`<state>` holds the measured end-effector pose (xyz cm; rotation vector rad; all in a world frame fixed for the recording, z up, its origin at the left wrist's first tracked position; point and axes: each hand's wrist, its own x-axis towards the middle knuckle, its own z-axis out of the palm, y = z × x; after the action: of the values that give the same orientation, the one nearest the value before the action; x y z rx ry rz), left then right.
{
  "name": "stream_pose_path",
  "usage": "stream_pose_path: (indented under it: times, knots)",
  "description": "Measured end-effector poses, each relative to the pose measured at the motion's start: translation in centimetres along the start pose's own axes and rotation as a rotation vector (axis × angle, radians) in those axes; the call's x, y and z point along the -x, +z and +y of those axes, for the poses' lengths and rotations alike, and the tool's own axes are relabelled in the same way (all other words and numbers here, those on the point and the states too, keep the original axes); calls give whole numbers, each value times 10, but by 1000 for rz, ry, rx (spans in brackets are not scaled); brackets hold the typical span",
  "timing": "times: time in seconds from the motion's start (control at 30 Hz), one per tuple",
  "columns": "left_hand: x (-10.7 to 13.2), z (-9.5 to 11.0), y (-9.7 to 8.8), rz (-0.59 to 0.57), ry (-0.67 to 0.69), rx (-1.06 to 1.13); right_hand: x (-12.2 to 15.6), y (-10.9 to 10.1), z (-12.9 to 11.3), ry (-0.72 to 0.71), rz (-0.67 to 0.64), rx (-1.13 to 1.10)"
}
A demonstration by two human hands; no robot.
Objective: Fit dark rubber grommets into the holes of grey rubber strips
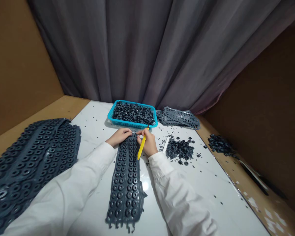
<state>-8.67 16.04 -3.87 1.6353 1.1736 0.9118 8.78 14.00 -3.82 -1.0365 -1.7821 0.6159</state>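
A long strip of dark rubber washers [126,177], moulded in rows on a thin sheet, lies lengthwise on the white tabletop before me. My left hand [120,136] pinches the far end of this strip at its left corner. At the same end, the fingertips of my right hand [148,142] are closed near the right corner. A yellow pen-shaped tool [143,144] with a dark tip is tucked in my right hand, its tip pointing away from me. Between my fingertips the small piece at the edge is too hidden to make out.
Beyond my hands stands a blue basket [110,118] full of small black parts. Larger washer sheets [39,157] are stacked at left. At right are a pile of black scraps [180,149], a white strip [166,144], perforated leftover sheets [179,117] and another dark pile [220,144].
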Motion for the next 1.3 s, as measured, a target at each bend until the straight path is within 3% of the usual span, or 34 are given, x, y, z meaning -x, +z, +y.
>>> stream_pose_path:
  times: [0.3, 0.63, 0.8, 0.93, 1.1, 1.3]
  knots:
    - [1, 2, 1, -31, -23, 97, 1, -3, -1, -36, -155, -2]
    - [2, 2, 1, -58, -50, 179, -1, -1, 4, 104, -44, -226]
    - [-1, -3, 1, -27, -74, 191, -4, -9, -1, 29, -13, -124]
    - [-1, -6, 2, -11, -88, 195, -6, -12, -6, 47, -41, -71]
    - [0, -5, 3, -13, -85, 201, -4, -5, -5, 93, -75, -90]
    - [1, -3, 2, -45, -76, 199, 0, 8, -1, 158, 55, -230]
